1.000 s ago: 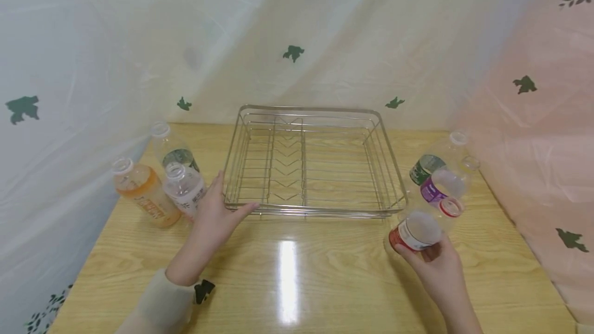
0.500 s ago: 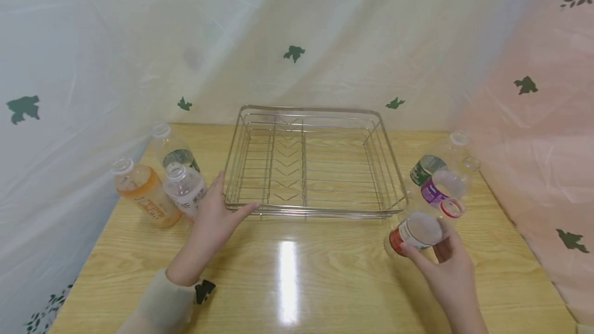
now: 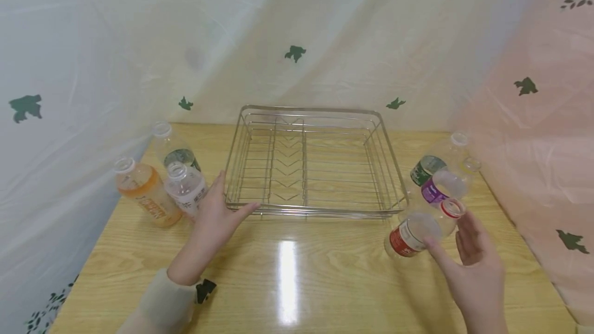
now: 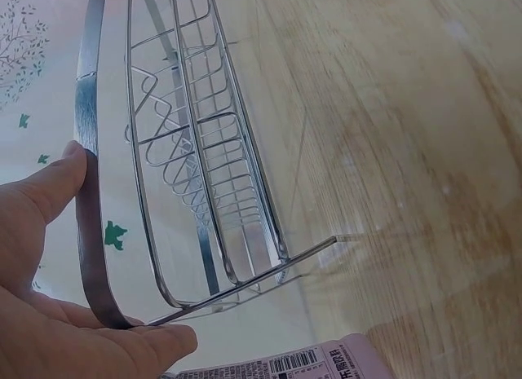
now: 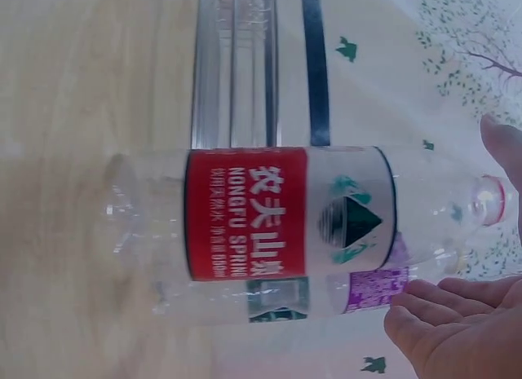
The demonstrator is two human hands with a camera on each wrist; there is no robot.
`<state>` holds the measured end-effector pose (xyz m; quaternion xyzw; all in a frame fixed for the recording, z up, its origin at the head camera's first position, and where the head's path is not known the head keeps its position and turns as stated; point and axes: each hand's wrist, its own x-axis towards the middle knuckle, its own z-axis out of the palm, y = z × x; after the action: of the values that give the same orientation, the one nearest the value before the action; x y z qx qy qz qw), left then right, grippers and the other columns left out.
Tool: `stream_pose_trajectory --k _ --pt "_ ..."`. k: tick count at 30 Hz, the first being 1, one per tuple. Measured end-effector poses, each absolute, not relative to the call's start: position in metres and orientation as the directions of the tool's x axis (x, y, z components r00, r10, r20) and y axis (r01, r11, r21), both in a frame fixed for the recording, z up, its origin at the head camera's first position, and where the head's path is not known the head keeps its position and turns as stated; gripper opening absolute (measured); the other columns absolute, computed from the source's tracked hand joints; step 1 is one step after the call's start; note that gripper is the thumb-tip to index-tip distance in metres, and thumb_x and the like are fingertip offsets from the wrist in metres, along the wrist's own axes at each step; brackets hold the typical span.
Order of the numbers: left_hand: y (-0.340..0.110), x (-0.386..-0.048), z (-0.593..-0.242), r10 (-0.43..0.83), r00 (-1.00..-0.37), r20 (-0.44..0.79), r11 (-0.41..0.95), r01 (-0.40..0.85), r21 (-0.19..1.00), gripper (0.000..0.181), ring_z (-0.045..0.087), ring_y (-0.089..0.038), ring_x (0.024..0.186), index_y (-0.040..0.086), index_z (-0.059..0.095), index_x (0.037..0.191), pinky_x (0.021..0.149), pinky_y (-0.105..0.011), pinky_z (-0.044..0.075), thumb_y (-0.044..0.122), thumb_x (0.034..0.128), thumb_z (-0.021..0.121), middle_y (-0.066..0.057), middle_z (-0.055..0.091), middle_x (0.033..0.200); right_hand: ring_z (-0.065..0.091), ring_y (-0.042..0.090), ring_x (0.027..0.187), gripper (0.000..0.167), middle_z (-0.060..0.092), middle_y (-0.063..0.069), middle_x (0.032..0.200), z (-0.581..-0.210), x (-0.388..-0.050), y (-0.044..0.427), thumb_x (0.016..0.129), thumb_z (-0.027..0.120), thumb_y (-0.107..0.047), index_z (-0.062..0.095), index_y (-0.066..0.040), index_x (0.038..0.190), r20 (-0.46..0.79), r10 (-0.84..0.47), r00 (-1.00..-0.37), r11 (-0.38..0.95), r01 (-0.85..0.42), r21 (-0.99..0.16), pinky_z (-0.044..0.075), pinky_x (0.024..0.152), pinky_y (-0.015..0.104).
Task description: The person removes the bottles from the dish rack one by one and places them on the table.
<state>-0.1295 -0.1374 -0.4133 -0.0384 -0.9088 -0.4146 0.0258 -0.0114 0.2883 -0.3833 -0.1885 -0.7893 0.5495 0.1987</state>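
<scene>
My left hand (image 3: 217, 219) rests spread against the near-left corner of a wire dish rack (image 3: 327, 211). In the left wrist view, the thumb (image 4: 61, 177) touches the metal rim and the fingers lie by the corner. On the right, a clear plastic bottle (image 3: 407, 237) with a red and white label and red neck ring stands upright on the table. Beside it is my right hand (image 3: 478, 267), its thumb and fingers parted and nothing held. In the right wrist view, the fingers (image 5: 440, 314) are apart from the red-label bottle.
Behind the red-label bottle stand a purple-label bottle (image 3: 435, 193) and a green-label bottle (image 3: 424, 170). At left are an orange bottle (image 3: 149, 197), a white-label bottle (image 3: 187, 195) and another green-label bottle (image 3: 178, 157). A patterned sheet (image 3: 334, 40) hangs behind the wooden table.
My right hand has let go of the red-label bottle and drawn back to the right. The bottle stays standing in place. My left hand has not moved from the rack's corner.
</scene>
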Motion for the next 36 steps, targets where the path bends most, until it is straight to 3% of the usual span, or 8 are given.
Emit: stream_pose_trajectory --k 14,17,24,36 --pt "-0.138 -0.13 -0.414 0.051 -0.995 0.082 0.654 0.095 0.75 0.117 0.028 -0.048 0.143 -0.007 0.016 0.159 0.115 -0.059 0.029 0.048 0.0817 0.084 -0.031 0.026 0.158 0.036 0.021 0.145 0.088 0.045 0.012 0.154 -0.346 -0.017 0.286 0.074 0.079 0.021 0.047 -0.006 0.151 0.243 0.49 -0.837 0.249 -0.132 -0.959 0.032 0.113 0.021" --pt "-0.138 -0.131 -0.414 0.05 -0.995 0.084 0.65 0.096 0.754 0.117 0.029 -0.048 0.143 -0.006 0.016 0.159 0.115 -0.059 0.029 0.048 0.0811 0.084 -0.031 0.027 0.158 0.035 0.023 0.146 0.088 0.044 0.012 0.154 -0.34 -0.019 0.284 0.074 0.079 0.022 0.047 -0.006 0.151 0.289 0.464 -0.838 0.291 -0.164 -0.943 0.031 0.114 0.022" --pt "-0.138 -0.132 -0.416 0.057 -0.993 0.101 0.643 0.113 0.757 0.114 0.03 -0.047 0.143 -0.006 0.018 0.159 0.114 -0.06 0.03 0.046 0.0813 0.085 -0.03 0.029 0.158 0.036 0.021 0.145 0.094 0.042 0.008 0.157 -0.324 -0.021 0.278 0.074 0.084 0.013 0.044 -0.014 0.154 0.39 0.397 -0.831 0.538 -0.133 -0.832 0.035 0.11 0.02" --pt "-0.137 -0.13 -0.415 0.056 -0.994 0.097 0.651 0.11 0.751 0.113 0.03 -0.047 0.143 -0.006 0.018 0.159 0.114 -0.059 0.031 0.045 0.0823 0.085 -0.03 0.029 0.158 0.041 0.026 0.142 0.095 0.049 0.011 0.151 -0.299 -0.025 0.258 0.066 0.085 0.018 0.05 -0.012 0.15 0.58 0.33 -0.745 0.641 -0.274 -0.717 0.035 0.114 0.031"
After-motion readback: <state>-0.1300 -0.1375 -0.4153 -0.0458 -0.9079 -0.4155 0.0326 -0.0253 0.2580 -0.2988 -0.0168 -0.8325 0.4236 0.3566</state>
